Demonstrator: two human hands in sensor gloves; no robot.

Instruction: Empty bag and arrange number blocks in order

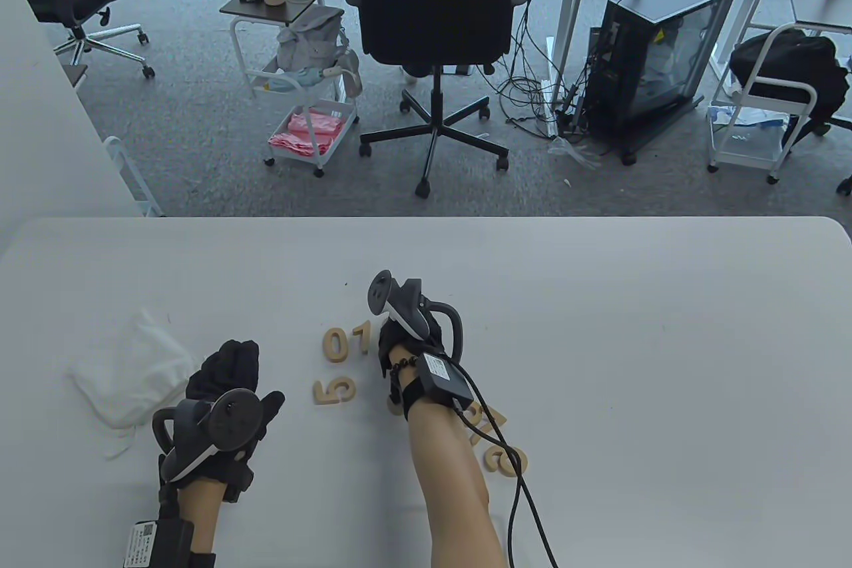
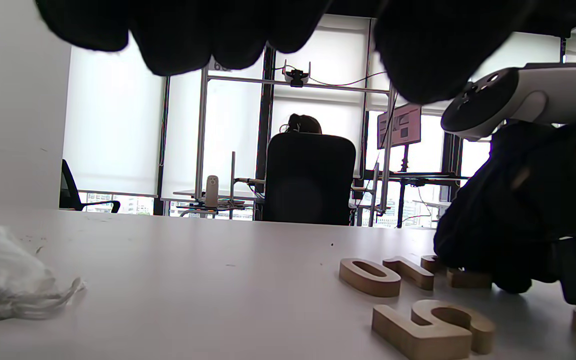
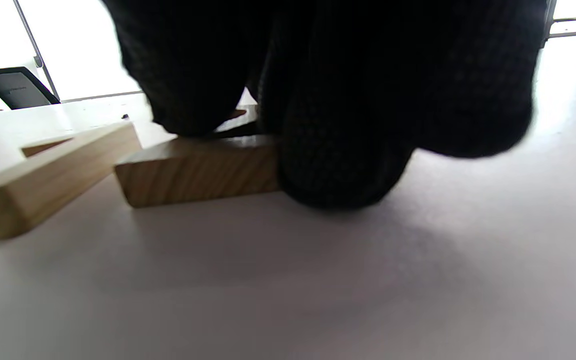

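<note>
Two wooden blocks (image 3: 118, 170) under right hand (image 3: 338, 100)

One high camera, two low wrist cameras.
The table view looks down over the desk (image 1: 599, 301) toward the office floor beyond. The left wrist view sits near desk level, facing the windows; it shares the 0 block (image 1: 335, 343) (image 2: 369, 276) and 5 block (image 1: 335, 390) (image 2: 430, 327) with it. The right wrist view is very close, at the desk surface.
</note>
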